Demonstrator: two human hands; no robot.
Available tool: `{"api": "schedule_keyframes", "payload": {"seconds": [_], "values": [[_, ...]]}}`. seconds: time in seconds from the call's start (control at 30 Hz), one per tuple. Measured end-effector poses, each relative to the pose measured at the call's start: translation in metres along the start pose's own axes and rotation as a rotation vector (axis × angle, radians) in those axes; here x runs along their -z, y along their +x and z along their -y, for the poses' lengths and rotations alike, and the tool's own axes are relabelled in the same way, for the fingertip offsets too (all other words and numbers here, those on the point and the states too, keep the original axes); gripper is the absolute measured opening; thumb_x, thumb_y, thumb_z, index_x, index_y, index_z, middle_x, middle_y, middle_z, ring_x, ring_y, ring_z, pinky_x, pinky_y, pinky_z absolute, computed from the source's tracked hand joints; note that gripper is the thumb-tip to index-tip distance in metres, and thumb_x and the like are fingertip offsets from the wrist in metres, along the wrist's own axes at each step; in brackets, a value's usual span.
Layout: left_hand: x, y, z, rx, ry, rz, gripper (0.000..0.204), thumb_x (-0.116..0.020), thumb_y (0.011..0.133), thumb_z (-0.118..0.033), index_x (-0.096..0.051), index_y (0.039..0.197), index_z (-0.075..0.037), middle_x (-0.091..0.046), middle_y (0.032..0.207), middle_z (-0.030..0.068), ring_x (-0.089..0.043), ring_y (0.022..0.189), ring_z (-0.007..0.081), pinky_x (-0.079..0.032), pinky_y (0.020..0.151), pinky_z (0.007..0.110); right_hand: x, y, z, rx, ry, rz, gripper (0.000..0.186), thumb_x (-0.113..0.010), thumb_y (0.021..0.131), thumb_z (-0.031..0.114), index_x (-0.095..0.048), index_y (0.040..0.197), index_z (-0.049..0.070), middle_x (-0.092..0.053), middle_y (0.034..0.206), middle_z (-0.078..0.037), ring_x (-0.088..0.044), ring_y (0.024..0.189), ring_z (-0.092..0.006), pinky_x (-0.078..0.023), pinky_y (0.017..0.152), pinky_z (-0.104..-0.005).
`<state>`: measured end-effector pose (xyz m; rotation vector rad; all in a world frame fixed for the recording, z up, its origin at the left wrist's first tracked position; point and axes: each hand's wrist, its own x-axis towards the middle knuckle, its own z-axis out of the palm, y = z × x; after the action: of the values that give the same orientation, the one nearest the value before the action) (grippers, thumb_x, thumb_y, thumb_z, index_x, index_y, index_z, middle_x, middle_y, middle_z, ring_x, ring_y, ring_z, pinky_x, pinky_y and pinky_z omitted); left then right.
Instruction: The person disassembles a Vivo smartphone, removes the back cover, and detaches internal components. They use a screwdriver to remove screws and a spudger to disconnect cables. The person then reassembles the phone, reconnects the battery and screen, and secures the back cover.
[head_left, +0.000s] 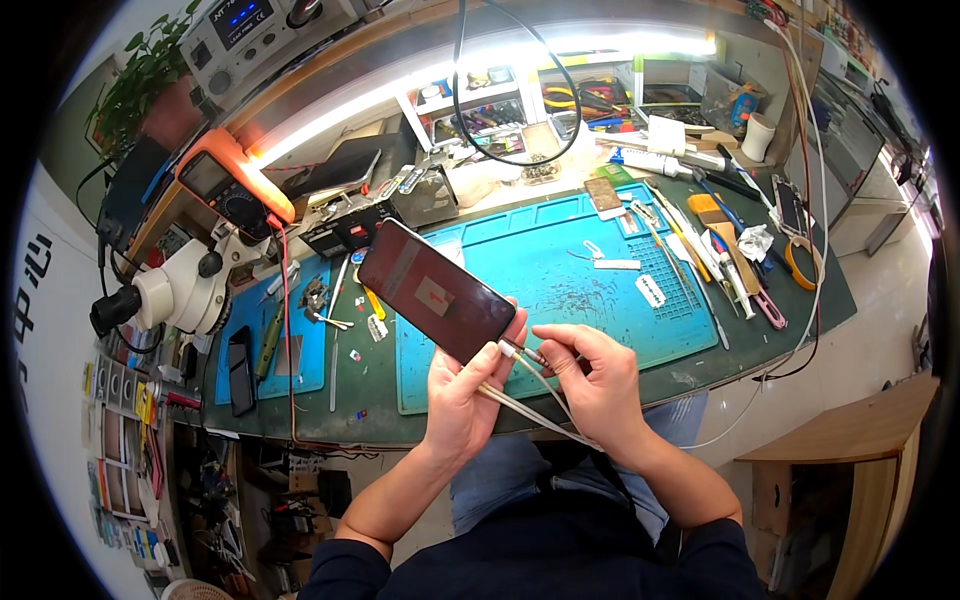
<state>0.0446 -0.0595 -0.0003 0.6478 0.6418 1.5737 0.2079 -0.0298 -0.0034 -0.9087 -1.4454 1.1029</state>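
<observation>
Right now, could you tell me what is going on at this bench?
A person seated at a workbench holds a dark smartphone in the left hand, its screen lit dimly red. The right hand pinches a plug on a white cable right at the phone's lower end; whether it is seated, I cannot tell. Below lies a blue work mat, with a microscope at the left.

Two hands (462,385) (592,377), one held phone (437,290), one white cable (530,400), one microscope (180,290), one multimeter (232,185).

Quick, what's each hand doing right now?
Left hand: closed, holding the phone.
Right hand: closed, pinching the cable plug.
</observation>
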Motion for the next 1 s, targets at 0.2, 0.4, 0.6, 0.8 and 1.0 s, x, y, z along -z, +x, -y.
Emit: {"api": "schedule_keyframes", "payload": {"seconds": [0.2,0.4,0.6,0.8,1.0], "values": [[0.003,0.000,0.001,-0.005,0.035,0.017,0.049,-0.057,0.104,0.000,-0.041,0.150,-0.001,-0.050,0.153,0.0201,-0.048,0.146,0.0306,-0.040,0.124,0.046,0.004,0.002,0.009,0.098,-0.134,0.081,0.020,-0.078,0.094,0.007,-0.076,0.113,0.000,-0.072,0.091,-0.006,-0.068,0.078,-0.0118,-0.054,0.065,-0.0244],[0.001,0.002,0.000,0.022,0.032,0.022,0.048,-0.057,0.103,0.003,-0.041,0.148,-0.003,-0.055,0.148,0.0182,-0.052,0.142,0.0323,-0.043,0.121,0.046,0.002,0.000,0.007,0.051,-0.037,0.022,0.016,-0.079,0.092,0.007,-0.076,0.106,0.000,-0.073,0.091,-0.007,-0.068,0.077,-0.0122,-0.052,0.062,-0.0250],[-0.005,0.001,-0.011,0.227,0.215,0.114,0.051,-0.070,0.099,-0.008,-0.048,0.143,-0.002,-0.062,0.138,0.0129,-0.062,0.125,0.0210,-0.050,0.108,0.039,0.052,0.002,0.030,-0.103,-0.261,0.018,0.017,-0.079,0.090,0.009,-0.076,0.105,0.003,-0.073,0.091,-0.005,-0.062,0.069,-0.0103,-0.048,0.059,-0.0248],[-0.004,0.024,-0.015,0.502,0.363,0.293,0.053,-0.070,0.099,-0.010,-0.047,0.145,0.001,-0.063,0.136,0.0118,-0.063,0.124,0.0195,-0.051,0.105,0.036,0.056,0.059,0.063,0.353,-0.592,0.068,0.025,-0.070,0.086,-0.005,-0.075,0.109,0.003,-0.069,0.105,-0.006,-0.065,0.081,-0.0167,-0.052,0.064,-0.0295],[-0.018,0.048,-0.053,0.533,1.161,0.479,0.040,-0.077,0.095,-0.036,-0.064,0.096,0.002,-0.074,0.083,0.0139,-0.076,0.084,0.0197,-0.059,0.075,0.036,0.009,0.137,0.044,0.951,-0.998,0.326,0.024,-0.070,0.084,0.001,-0.077,0.106,0.010,-0.073,0.098,-0.003,-0.068,0.095,-0.0228,-0.052,0.082,-0.0378]]}}
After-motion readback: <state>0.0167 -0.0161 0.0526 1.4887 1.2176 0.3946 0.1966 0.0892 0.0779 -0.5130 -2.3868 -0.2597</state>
